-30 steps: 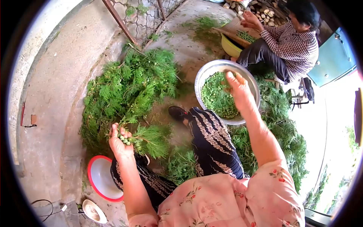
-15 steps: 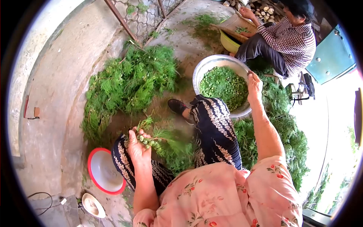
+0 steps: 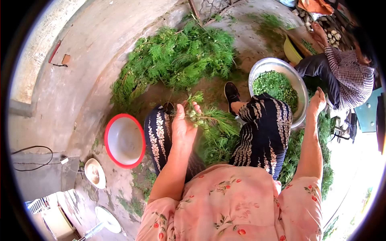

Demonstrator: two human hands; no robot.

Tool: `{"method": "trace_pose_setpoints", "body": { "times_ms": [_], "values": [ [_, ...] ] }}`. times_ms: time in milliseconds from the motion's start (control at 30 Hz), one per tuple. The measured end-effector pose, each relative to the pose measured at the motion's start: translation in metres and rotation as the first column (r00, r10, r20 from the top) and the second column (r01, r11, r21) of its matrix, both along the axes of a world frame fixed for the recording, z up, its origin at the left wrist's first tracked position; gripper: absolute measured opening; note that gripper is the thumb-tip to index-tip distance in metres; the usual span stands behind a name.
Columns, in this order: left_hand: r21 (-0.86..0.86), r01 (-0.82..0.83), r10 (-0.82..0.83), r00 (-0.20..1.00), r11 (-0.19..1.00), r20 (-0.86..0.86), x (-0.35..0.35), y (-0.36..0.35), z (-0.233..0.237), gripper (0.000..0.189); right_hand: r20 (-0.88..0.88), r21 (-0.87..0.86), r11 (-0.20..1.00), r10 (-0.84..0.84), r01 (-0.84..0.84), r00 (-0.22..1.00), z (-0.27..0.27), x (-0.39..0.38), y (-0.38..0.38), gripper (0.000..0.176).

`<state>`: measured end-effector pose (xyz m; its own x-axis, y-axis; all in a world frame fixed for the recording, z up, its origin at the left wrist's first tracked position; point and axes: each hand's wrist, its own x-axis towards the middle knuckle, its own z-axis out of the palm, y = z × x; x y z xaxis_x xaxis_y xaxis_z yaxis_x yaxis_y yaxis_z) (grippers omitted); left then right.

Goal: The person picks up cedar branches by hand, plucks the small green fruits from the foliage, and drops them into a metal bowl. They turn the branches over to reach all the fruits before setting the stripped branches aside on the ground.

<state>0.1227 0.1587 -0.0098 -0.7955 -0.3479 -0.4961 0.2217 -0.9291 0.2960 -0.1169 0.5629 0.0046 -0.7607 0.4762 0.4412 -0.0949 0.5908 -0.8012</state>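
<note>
My left hand [image 3: 184, 127] is closed around a green conifer sprig [image 3: 217, 119] with pale green cones clustered near my fingers. This hand is above my lap. My right hand [image 3: 317, 103] is beside the right rim of a metal basin [image 3: 265, 63], its fingers drawn together; what they hold, if anything, does not show. Many small green cones [image 3: 277, 86] with bits of foliage lie in the basin, partly hidden by my knee. Loose green foliage [image 3: 219, 142] lies on the ground between my legs.
A large heap of conifer branches [image 3: 181, 56] is ahead to the left. A red-rimmed white basin [image 3: 125, 164] stands by my left leg, near a straw-coloured hat-like object [image 3: 95, 173]. A person in a checked shirt [image 3: 350, 76] sits at the right beside a yellow basin [image 3: 291, 51].
The view has turned left, so everything appears farther right. My left hand still holds the sprig. My right hand has moved from over the basin's rim to just outside it.
</note>
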Motion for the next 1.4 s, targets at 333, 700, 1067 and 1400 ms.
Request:
{"method": "trace_pose_setpoints", "body": {
  "times_ms": [333, 700, 1067, 1400],
  "values": [
    [-0.323, 0.110, -0.084, 0.992, 0.940, 0.093, 0.001, 0.019, 0.008, 0.041, 0.267, -0.335, 0.419, 0.901, -0.844, 0.341, 0.046, 0.154, -0.221, 0.031],
    [-0.414, 0.198, -0.162, 0.979, 0.889, 0.120, 0.004, 0.029, 0.001, 0.046, 0.259, -0.200, 0.498, 0.857, -0.844, 0.445, -0.008, 0.197, -0.277, 0.040],
    [-0.390, 0.234, -0.174, 0.967, 0.891, 0.184, 0.004, 0.034, -0.008, 0.018, 0.238, -0.560, 0.467, 0.882, -0.684, 0.407, -0.023, 0.198, -0.271, 0.015],
    [-0.275, 0.206, -0.136, 0.958, 0.939, 0.253, -0.001, 0.027, 0.000, 0.016, -0.085, -0.995, -0.056, 0.906, -0.080, 0.414, -0.031, 0.179, -0.246, 0.007]
  ]
}}
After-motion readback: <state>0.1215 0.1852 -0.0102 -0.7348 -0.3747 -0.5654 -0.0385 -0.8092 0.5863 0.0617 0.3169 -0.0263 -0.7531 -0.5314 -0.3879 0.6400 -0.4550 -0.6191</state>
